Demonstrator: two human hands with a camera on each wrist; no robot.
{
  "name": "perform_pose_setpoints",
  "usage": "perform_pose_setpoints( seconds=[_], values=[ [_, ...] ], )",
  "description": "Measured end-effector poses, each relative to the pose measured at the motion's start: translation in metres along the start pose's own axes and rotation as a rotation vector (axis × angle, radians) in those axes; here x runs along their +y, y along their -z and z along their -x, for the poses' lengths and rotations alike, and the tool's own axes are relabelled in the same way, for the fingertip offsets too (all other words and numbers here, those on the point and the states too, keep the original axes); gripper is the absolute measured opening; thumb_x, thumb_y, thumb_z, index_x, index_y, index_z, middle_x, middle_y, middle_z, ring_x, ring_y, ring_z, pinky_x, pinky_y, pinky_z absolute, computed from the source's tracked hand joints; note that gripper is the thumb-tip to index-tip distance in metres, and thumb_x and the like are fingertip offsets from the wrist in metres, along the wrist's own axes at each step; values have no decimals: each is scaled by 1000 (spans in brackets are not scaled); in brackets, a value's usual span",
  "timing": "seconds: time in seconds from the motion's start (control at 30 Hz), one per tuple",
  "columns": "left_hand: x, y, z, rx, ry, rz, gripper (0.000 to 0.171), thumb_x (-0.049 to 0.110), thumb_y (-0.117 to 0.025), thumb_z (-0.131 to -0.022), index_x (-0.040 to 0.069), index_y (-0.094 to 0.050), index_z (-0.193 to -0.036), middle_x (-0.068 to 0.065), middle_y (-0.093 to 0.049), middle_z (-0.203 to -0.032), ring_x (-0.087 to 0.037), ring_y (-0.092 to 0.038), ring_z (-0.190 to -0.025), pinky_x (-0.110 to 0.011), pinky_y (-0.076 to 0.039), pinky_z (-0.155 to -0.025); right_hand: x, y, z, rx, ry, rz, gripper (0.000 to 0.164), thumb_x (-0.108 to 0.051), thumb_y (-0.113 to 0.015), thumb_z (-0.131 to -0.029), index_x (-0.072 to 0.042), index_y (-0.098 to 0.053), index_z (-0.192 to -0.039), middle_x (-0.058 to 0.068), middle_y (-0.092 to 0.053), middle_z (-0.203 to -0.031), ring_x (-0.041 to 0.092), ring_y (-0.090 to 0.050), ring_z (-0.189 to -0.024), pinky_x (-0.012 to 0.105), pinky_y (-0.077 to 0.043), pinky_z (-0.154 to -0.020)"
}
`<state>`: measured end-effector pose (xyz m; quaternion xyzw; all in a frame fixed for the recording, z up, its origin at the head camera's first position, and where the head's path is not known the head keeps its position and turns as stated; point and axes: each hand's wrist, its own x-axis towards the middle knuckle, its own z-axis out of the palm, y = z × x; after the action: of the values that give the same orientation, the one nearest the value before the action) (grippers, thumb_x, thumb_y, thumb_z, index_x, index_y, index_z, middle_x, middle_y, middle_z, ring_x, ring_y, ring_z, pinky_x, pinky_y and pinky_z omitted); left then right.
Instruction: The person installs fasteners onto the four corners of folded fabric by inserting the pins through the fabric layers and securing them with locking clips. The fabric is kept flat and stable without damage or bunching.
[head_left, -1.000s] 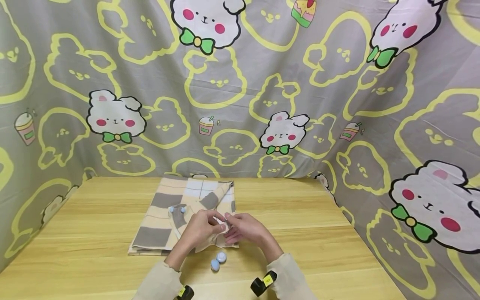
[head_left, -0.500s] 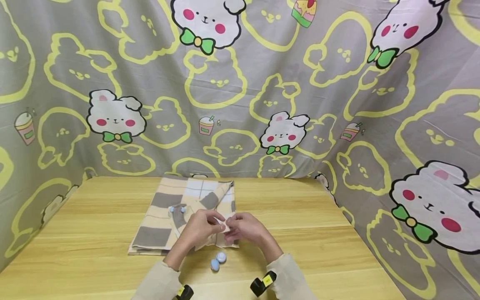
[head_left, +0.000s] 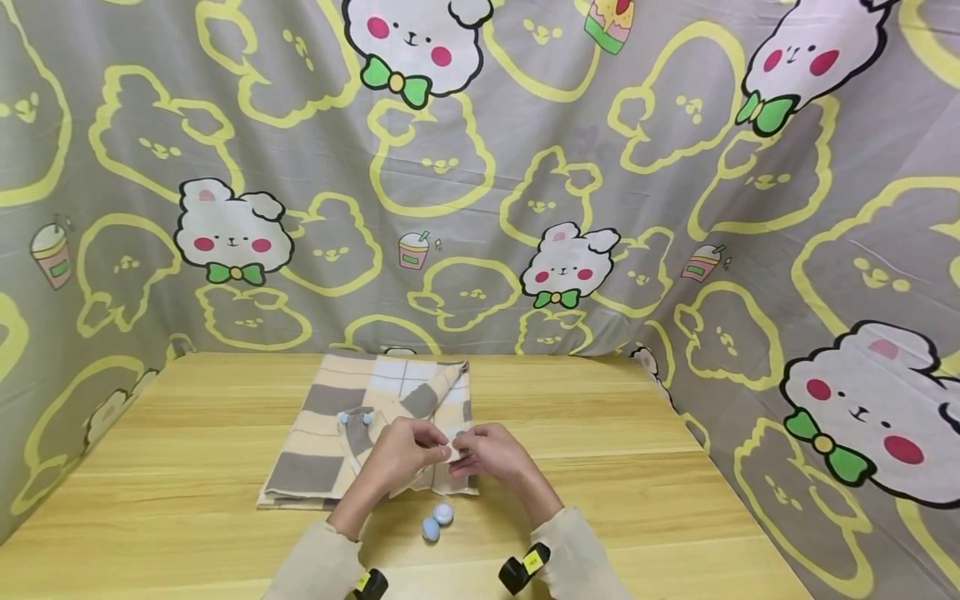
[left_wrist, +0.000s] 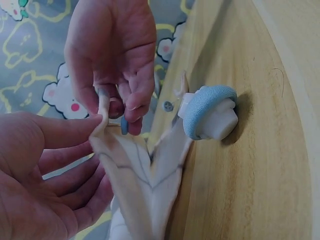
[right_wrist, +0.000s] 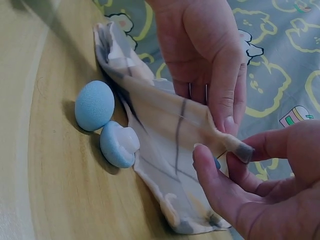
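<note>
Beige-and-grey checked cloth (right_wrist: pixel 170 130) runs up into both hands: the left hand (head_left: pixel 405 446) pinches its lifted edge between thumb and finger, and just beside that the right hand (head_left: pixel 491 454) has its thumb and fingers drawn in round the edge's grey tip, a small blue disc (left_wrist: pixel 124 126) at the fingertips. I can't make out whether the disc goes through the cloth. My guess is they're working a fastener at this edge; next, I'd say, the left pinch must stay firm while the right fingertips settle the disc. Toward the person from the grip, two blue-capped knobs (head_left: pixel 443 514) lie together on the wooden table (head_left: pixel 600 500), one tipped to show white. Left of the grip, two paler knobs (head_left: pixel 367 419) sit on the cloth, which spreads folded beyond the hands.
</note>
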<state>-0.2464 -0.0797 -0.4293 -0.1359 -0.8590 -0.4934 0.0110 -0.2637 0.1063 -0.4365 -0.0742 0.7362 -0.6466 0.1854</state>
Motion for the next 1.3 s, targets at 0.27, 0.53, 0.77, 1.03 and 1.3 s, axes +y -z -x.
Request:
perform_pose_setpoints(
  seconds=[0.27,0.53,0.77,1.03,1.3],
  values=[
    [0,-2,0,8,-15,4,5,13,-81,-85,9,-77,-86,0,-74,-77,-10,-65,-71,-29,-53,-65,-1,-4,1,10,13,-2,25,-9,-55,-96,13,-64,-102,17,-73,-88,15,-71,-70,33,-61,-73],
    [1,-4,-1,17,-30,-15,6,10,-81,-84,10,-77,-80,0,-75,-76,-8,-65,-69,-26,-51,-64,0,-4,1,21,3,-11,23,-8,-54,-94,12,-64,-100,12,-71,-84,13,-69,-67,30,-61,-70],
    [3,-5,-1,7,-28,-33,9,12,-82,-84,12,-78,-77,3,-74,-73,-7,-62,-67,-26,-49,-63,5,-6,-2,69,20,-46,10,-3,-55,-89,5,-60,-85,8,-63,-81,12,-66,-69,25,-59,-67],
    [3,-4,-1,53,-16,-38,7,10,-80,-85,12,-78,-79,2,-75,-76,-7,-65,-70,-27,-52,-65,3,-5,-2,40,20,-69,20,-8,-58,-93,11,-64,-99,9,-69,-84,12,-69,-70,28,-61,-72],
    [1,-3,-1,59,-6,-35,4,10,-81,-84,11,-78,-82,1,-75,-77,-8,-65,-70,-28,-53,-65,2,-2,-1,4,6,-72,27,-11,-62,-96,13,-64,-108,12,-71,-90,14,-71,-72,29,-61,-72]
  ],
)
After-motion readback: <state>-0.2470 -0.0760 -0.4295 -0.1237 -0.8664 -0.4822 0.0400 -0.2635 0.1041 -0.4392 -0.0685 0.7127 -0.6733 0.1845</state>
